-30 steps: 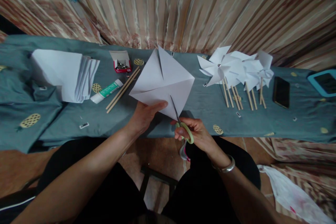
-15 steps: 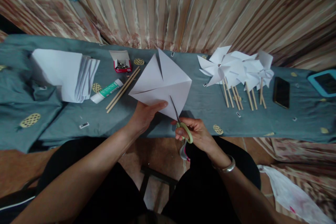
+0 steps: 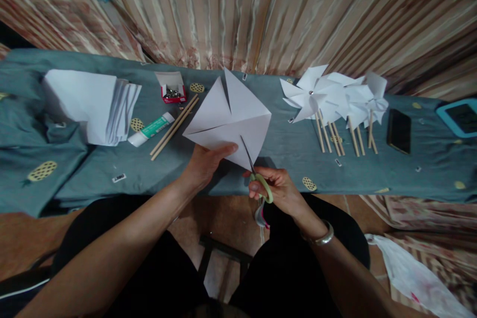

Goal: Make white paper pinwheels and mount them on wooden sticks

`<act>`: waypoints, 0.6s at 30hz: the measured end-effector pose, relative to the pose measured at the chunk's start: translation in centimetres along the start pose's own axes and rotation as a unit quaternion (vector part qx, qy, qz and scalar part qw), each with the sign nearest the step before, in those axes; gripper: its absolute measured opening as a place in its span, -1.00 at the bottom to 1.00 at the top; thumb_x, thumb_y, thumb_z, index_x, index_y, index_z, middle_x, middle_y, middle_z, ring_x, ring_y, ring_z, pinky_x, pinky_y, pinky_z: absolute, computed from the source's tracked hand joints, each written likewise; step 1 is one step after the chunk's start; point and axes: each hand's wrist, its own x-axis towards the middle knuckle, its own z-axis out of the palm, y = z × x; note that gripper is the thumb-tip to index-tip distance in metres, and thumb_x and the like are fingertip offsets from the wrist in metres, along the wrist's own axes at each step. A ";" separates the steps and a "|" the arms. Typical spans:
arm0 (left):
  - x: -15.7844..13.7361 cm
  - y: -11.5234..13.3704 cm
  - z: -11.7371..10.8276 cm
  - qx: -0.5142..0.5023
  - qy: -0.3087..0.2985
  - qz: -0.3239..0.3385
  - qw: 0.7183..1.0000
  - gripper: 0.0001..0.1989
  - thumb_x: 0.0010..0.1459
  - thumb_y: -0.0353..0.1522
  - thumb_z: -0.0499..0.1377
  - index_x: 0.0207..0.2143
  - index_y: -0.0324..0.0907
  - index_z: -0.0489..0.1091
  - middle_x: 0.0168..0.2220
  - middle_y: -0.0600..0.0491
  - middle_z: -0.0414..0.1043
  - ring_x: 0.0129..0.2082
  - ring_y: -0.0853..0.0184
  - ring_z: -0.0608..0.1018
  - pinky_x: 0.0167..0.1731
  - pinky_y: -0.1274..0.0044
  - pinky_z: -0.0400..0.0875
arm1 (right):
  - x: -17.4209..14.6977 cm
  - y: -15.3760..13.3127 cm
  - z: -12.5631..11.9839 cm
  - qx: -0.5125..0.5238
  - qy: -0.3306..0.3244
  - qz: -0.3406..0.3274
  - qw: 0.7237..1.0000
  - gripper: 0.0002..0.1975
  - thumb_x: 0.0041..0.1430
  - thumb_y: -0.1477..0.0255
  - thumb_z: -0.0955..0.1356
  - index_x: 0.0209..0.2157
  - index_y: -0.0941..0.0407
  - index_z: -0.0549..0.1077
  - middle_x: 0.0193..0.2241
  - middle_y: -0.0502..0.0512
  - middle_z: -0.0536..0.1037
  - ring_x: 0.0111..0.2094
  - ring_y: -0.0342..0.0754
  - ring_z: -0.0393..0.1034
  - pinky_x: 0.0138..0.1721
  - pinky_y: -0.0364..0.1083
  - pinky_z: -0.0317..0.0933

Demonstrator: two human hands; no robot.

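Note:
My left hand [image 3: 204,161] is closed on the lower left edge of a white sheet of paper [image 3: 238,131], its thumb on top and its other fingers hidden beneath. The sheet has slits running inward from its top and left corners. In my right hand [image 3: 276,186] is a pair of scissors [image 3: 262,183] with pale green handles, fingers in the loops. One blade lies over the paper near its bottom corner; the other blade is hidden below the sheet.
A paper stack [image 3: 85,104], glue stick [image 3: 152,129], wooden sticks [image 3: 174,128] and an open red box of metal pins [image 3: 173,93] lie left. Finished paper pinwheels [image 3: 313,92], a phone [image 3: 399,131] and a blue-framed device [image 3: 460,117] are right. The cloth-covered table [image 3: 290,171] ends near my lap.
Almost nothing differs. The paper's right corner has shifted very slightly left; both hands and the scissors keep their places.

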 end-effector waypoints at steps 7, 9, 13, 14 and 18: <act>-0.2 0.1 0.0 0.012 -0.009 -0.014 1.000 -0.51 -0.22 -0.41 0.36 -0.15 -0.15 0.42 -0.27 0.02 0.52 -0.25 0.20 0.53 -0.15 0.35 0.41 | 0.1 0.0 0.0 -0.025 -0.014 -0.021 0.999 -0.60 -0.10 0.11 0.52 -0.39 0.15 0.50 -0.61 -0.06 0.50 -0.62 -0.25 0.33 -0.59 -0.25 0.23; -0.2 0.0 0.0 0.017 -0.012 -0.015 1.000 -0.50 -0.23 -0.40 0.36 -0.14 -0.18 0.42 -0.29 0.02 0.52 -0.24 0.19 0.53 -0.14 0.33 0.40 | 0.1 -0.1 0.0 -0.022 -0.018 -0.022 0.999 -0.59 -0.10 0.11 0.52 -0.40 0.14 0.47 -0.60 -0.06 0.50 -0.62 -0.25 0.34 -0.60 -0.25 0.22; -0.3 -0.1 0.0 0.014 -0.016 -0.009 1.000 -0.49 -0.23 -0.39 0.35 -0.12 -0.19 0.41 -0.24 0.00 0.52 -0.19 0.18 0.52 -0.09 0.33 0.38 | 0.1 -0.1 -0.1 -0.016 -0.021 -0.028 0.999 -0.58 -0.08 0.14 0.53 -0.31 0.12 0.44 -0.59 -0.08 0.51 -0.62 -0.25 0.36 -0.57 -0.25 0.27; -0.3 -0.1 0.1 0.013 -0.017 -0.010 1.000 -0.49 -0.23 -0.39 0.35 -0.12 -0.19 0.41 -0.23 -0.01 0.53 -0.19 0.18 0.52 -0.09 0.33 0.38 | 0.1 -0.1 -0.1 -0.018 -0.023 -0.031 0.999 -0.57 -0.08 0.14 0.53 -0.27 0.11 0.44 -0.59 -0.09 0.51 -0.61 -0.25 0.36 -0.56 -0.25 0.29; -0.4 0.0 0.2 0.013 -0.017 -0.022 1.000 -0.50 -0.24 -0.40 0.36 -0.15 -0.18 0.42 -0.23 0.00 0.52 -0.22 0.19 0.52 -0.13 0.35 0.39 | 0.1 0.0 -0.3 -0.033 -0.028 -0.038 0.998 -0.55 -0.04 0.14 0.51 -0.19 0.11 0.44 -0.58 -0.09 0.51 -0.60 -0.23 0.38 -0.55 -0.22 0.31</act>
